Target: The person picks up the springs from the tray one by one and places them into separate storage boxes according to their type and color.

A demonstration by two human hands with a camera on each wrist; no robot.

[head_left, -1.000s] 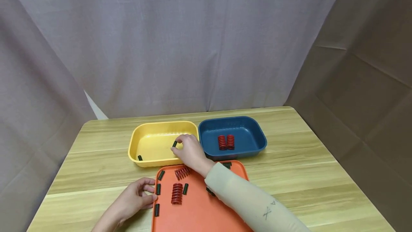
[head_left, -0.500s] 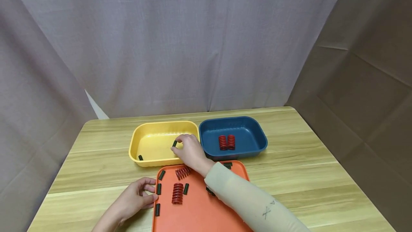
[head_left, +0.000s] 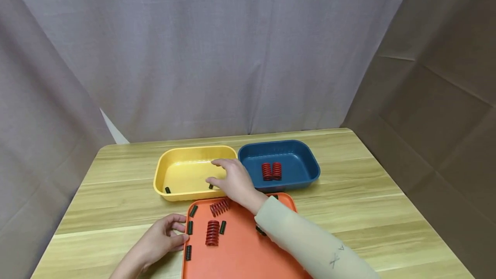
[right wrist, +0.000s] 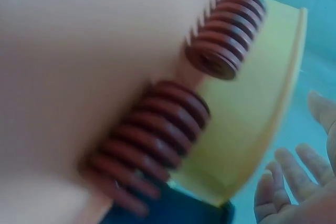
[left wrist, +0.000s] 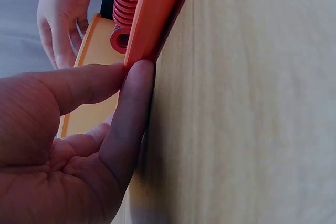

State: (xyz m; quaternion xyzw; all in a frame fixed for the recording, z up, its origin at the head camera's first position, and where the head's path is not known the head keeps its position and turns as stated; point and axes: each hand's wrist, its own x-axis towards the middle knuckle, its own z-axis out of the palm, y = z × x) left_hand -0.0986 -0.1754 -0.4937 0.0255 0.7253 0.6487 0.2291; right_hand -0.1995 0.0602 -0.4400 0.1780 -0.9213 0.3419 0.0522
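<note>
My right hand [head_left: 237,181] is over the yellow bin [head_left: 186,152], thumb and fingers spread apart with nothing between them. A small black spring [head_left: 211,186] lies in the bin just below the thumb, and another black spring [head_left: 168,190] lies at the bin's left end. With thumb and finger, my left hand [head_left: 165,238] pinches the left rim of the orange tray [head_left: 240,261]; the left wrist view shows this grip on the tray edge [left wrist: 144,24] closely. On the tray lie a thick red spring [head_left: 212,233] and a second red spring [head_left: 219,207].
Several black springs, such as one beside the red spring [head_left: 222,227], lie on the tray, mostly along its left side. Right of the yellow bin stands a blue bin [head_left: 310,175] holding two red springs [head_left: 266,171]. A grey curtain [head_left: 248,55] hangs behind the wooden table [head_left: 368,210].
My right hand has let go of the black spring, which now lies in the yellow bin. The fingers have parted and the hand has shifted slightly right. The left hand keeps its place.
</note>
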